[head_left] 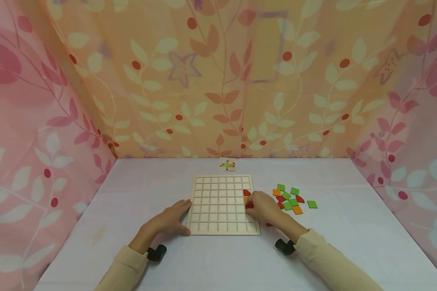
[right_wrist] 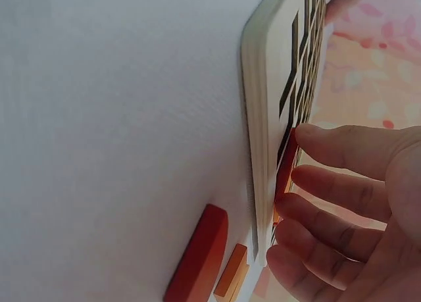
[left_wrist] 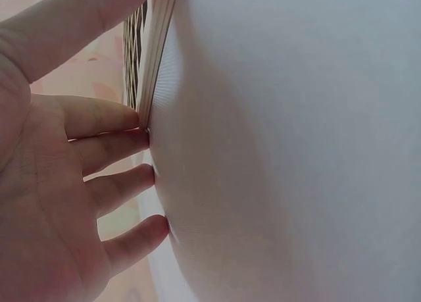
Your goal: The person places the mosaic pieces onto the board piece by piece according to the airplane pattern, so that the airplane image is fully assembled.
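A wooden grid board (head_left: 218,205) lies on the table. My left hand (head_left: 172,218) rests along its left side, fingers spread, thumb near the lower left corner; in the left wrist view the fingertips (left_wrist: 141,120) are right at the board's edge. My right hand (head_left: 264,207) is over the board's right column, with thumb and fingertips at the two ends of a red piece (right_wrist: 287,160) set in the grid. Above it in that column sit an orange square (head_left: 246,199) and a red quarter-circle (head_left: 246,192). My fingers partly cover the lower red piece.
Loose green squares (head_left: 312,204), orange squares (head_left: 297,210) and red quarter-circles (head_left: 300,199) are scattered right of the board. One red piece (head_left: 269,224) lies beneath my right wrist. A small pattern card (head_left: 227,164) lies behind the board. Patterned cloth (head_left: 218,81) walls the table's back and sides.
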`<state>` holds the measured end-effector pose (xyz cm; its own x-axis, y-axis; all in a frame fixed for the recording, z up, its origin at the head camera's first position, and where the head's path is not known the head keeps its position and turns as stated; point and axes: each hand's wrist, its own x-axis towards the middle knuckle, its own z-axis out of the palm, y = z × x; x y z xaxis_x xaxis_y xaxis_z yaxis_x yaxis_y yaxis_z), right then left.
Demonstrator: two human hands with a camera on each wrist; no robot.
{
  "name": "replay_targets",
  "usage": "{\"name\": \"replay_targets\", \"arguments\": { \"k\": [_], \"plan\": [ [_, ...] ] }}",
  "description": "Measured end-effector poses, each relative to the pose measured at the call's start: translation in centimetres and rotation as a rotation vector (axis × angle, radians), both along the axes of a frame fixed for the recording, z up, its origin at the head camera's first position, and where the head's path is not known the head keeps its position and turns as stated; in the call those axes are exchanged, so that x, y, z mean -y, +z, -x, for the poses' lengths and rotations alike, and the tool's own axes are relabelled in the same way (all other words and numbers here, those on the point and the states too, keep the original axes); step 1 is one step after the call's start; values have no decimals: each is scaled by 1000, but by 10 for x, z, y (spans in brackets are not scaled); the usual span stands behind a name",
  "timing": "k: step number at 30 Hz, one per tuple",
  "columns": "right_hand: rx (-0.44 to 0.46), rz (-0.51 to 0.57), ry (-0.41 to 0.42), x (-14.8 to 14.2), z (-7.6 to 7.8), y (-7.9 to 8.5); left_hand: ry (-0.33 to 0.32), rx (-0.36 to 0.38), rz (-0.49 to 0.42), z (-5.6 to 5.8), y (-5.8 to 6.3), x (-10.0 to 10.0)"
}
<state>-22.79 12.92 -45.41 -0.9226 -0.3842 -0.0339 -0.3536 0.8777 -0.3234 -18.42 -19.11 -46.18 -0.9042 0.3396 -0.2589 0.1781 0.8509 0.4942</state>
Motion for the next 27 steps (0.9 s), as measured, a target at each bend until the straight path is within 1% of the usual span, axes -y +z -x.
{"name": "replay_targets", "arguments": {
  "k": [4,9,14,17,24,27],
  "plan": [
    [-8,-1,13,-1,0,0,-5,-13,4,0,2,0],
    [-22,6,34,-2,1,0,-4,-13,5,0,1,-1],
    [-19,16,40,-4,3,0,-9,-14,27,0,2,-1],
    [-3,51,41,-6,3,1,-3,-7,40,0,2,-2],
    [71,164,32,-17,8,1,3,-5,23,-1,1,-3],
    [87,207,45,-22,9,3,1,-9,23,-1,0,-3]
  ]
}}
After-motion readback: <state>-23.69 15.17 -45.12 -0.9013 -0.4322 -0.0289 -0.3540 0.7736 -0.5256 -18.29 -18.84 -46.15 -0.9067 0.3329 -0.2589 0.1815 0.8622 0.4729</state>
